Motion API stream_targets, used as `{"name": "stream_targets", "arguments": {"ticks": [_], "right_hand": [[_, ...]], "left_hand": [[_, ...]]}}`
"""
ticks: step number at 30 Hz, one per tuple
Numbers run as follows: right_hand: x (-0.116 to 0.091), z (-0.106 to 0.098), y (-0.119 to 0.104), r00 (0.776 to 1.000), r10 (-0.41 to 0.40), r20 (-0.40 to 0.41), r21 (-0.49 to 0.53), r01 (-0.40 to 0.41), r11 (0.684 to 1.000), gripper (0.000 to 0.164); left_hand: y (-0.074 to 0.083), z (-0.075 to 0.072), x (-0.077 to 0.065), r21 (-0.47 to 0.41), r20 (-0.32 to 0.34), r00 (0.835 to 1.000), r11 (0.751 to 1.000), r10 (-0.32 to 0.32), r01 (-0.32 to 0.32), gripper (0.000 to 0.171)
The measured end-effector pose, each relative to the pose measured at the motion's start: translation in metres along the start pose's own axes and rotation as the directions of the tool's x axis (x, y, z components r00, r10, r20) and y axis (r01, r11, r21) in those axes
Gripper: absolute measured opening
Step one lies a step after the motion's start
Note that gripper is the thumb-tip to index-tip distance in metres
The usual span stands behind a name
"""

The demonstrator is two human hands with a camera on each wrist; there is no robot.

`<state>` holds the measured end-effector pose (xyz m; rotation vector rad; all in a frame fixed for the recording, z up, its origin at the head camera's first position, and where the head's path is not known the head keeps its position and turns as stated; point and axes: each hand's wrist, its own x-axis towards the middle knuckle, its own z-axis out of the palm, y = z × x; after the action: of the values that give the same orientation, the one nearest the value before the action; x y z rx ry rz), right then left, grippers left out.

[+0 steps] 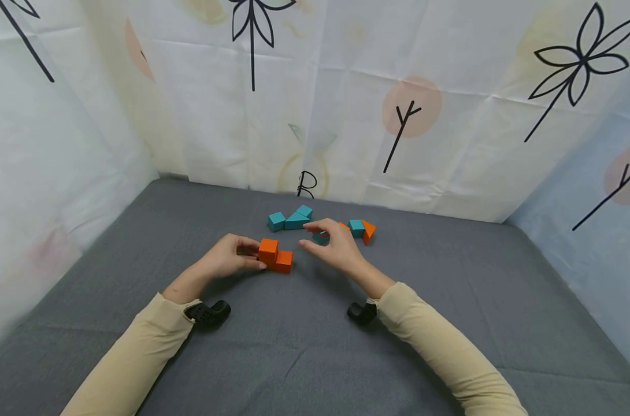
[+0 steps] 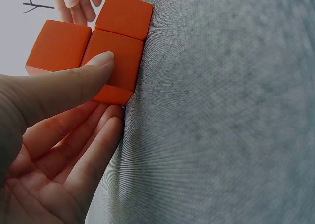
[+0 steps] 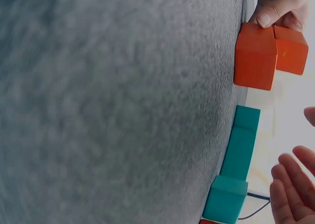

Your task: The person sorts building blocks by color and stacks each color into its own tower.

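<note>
My left hand (image 1: 228, 255) grips a small stack of orange cubes on the grey cloth. In the left wrist view the thumb presses the lower orange cube (image 2: 125, 61), and the fingers curl at its side. One orange cube (image 1: 268, 249) sits on top of it; another orange cube (image 1: 284, 262) stands beside it on the right. My right hand (image 1: 337, 247) hovers right of the stack, thumb and fingers spread with nothing between them. Past its fingers a teal block (image 1: 321, 237) shows, partly hidden. The right wrist view catches only fingertips (image 3: 290, 184) of that hand.
Behind the stack lie a teal cube (image 1: 276, 222), a teal triangle block (image 1: 297, 221) and another teal block (image 1: 304, 211). Farther right are a teal cube (image 1: 356, 228) and an orange triangle block (image 1: 369, 231). A patterned white cloth (image 1: 336, 144) hangs behind the table.
</note>
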<state>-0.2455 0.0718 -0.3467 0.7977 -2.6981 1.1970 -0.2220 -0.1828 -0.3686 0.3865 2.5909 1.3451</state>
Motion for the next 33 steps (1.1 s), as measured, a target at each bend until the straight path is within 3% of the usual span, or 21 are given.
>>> {"name": "stream_targets", "arguments": {"ticks": [13, 33], "right_hand": [[-0.004, -0.013, 0.01, 0.991, 0.128, -0.037, -0.018, -0.129, 0.991, 0.042], [-0.008, -0.026, 0.022, 0.984, 0.18, 0.011, -0.167, -0.176, 0.97, 0.057]], "left_hand": [[0.001, 0.001, 0.0, -0.004, 0.001, 1.0, 1.0, -0.007, 0.007, 0.044], [0.001, 0.001, 0.001, 0.02, -0.017, 1.0, 0.999, -0.026, 0.026, 0.046]]}}
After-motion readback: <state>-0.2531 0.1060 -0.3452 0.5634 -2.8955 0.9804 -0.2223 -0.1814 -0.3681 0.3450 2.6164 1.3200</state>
